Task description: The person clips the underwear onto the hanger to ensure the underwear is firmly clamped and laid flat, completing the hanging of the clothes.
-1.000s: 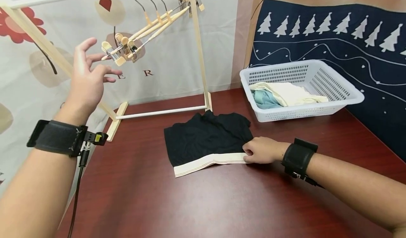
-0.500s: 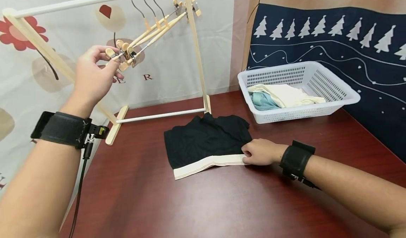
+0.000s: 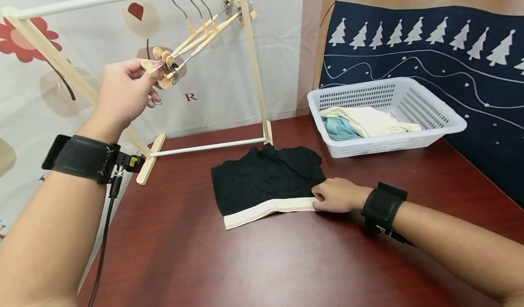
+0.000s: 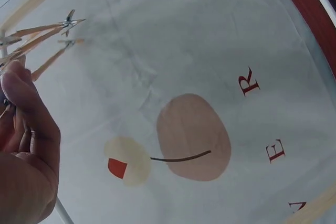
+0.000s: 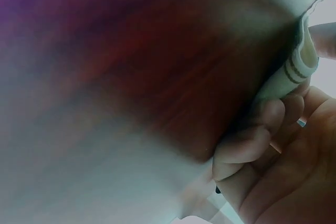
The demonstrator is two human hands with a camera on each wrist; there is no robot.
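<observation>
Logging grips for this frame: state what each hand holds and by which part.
Left hand pinches the clip end of a wooden hanger on the rack. Right hand grips the black shorts by the cream waistband's corner.

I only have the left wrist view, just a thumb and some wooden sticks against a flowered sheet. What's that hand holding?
Observer: The left hand pinches the clip end of a wooden hanger hung on the rack.
Operator: And the other hand?
Observer: The right hand pinches the cream waistband of the black shorts lying on the table.
Operator: Anything else nearby?
Observer: A white basket with folded clothes stands behind the shorts, to their right.
</observation>
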